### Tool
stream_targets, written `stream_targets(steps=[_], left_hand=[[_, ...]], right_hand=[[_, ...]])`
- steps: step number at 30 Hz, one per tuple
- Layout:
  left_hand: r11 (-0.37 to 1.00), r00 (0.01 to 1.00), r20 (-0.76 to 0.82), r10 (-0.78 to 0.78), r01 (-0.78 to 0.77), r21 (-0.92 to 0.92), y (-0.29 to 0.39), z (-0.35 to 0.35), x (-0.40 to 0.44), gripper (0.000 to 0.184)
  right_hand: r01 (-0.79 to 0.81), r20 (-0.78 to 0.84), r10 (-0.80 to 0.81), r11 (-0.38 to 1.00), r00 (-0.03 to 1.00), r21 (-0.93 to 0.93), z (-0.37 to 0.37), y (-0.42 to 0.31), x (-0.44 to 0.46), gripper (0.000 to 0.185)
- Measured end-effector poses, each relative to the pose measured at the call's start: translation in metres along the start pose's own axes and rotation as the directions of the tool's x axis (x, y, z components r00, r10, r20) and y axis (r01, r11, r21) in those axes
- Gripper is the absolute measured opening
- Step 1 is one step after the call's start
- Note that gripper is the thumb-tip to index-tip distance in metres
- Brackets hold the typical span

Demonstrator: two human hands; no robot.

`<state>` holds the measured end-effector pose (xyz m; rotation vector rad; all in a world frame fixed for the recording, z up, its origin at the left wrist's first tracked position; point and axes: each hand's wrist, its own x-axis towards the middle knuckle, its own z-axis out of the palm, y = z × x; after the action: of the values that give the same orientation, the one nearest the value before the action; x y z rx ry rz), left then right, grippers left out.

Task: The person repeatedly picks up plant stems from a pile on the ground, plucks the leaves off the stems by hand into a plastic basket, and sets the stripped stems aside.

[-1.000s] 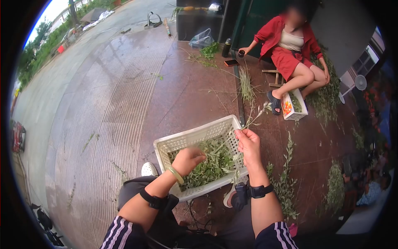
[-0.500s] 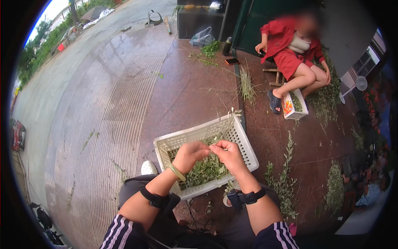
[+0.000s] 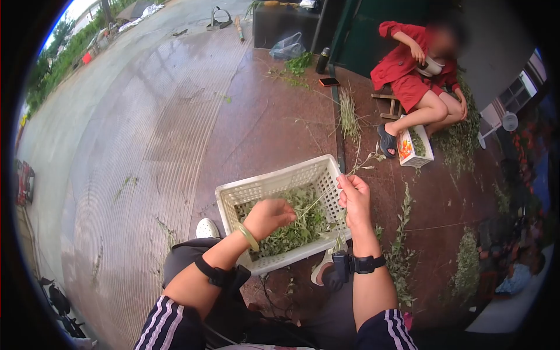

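Observation:
A white plastic crate (image 3: 274,176) with perforated walls stands in front of my knees, with loose green leaves (image 3: 303,219) inside. Over the leaves, my left hand (image 3: 269,219) is closed with its fingers curled inward; motion blurs the fingertips, and what they hold, if anything, is hidden. My right hand (image 3: 356,201) is raised at the crate's right rim, thumb and fingers pinched on a leafy stem (image 3: 366,163). The stem's leafy end sticks out above the hand, past the crate's corner.
Leafy branches (image 3: 402,251) lie on the floor to the right, and a bundle of bare stalks (image 3: 350,116) lies farther off. A seated person in red (image 3: 420,81) has a small white box (image 3: 415,149) at their feet. A phone (image 3: 329,82) and a dark bottle (image 3: 322,60) are nearby.
My hands, together over the crate before, have parted. The right hand moved right and up with the stem to the crate's rim. The seated person raised one hand toward their chest.

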<state>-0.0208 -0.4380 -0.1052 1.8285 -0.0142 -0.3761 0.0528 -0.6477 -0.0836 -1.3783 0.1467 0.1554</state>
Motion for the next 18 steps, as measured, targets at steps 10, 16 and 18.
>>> stream_targets(steps=[10,16,18], left_hand=[[0.931,0.96,-0.248,0.128,-0.202,-0.302,-0.01,0.002,0.011,0.023],[0.925,0.989,-0.12,0.084,-0.123,-0.36,-0.009,-0.001,0.009,0.013],[0.932,0.992,-0.11,0.07,-0.104,-0.348,-0.007,-0.001,0.008,0.011]], right_hand=[[-0.007,0.376,0.146,0.938,0.915,-0.346,0.032,0.025,-0.029,0.018],[0.157,0.446,0.156,0.794,0.881,-0.588,0.044,0.029,-0.039,0.015],[0.198,0.453,0.144,0.755,0.88,-0.625,0.044,0.033,-0.039,0.015]])
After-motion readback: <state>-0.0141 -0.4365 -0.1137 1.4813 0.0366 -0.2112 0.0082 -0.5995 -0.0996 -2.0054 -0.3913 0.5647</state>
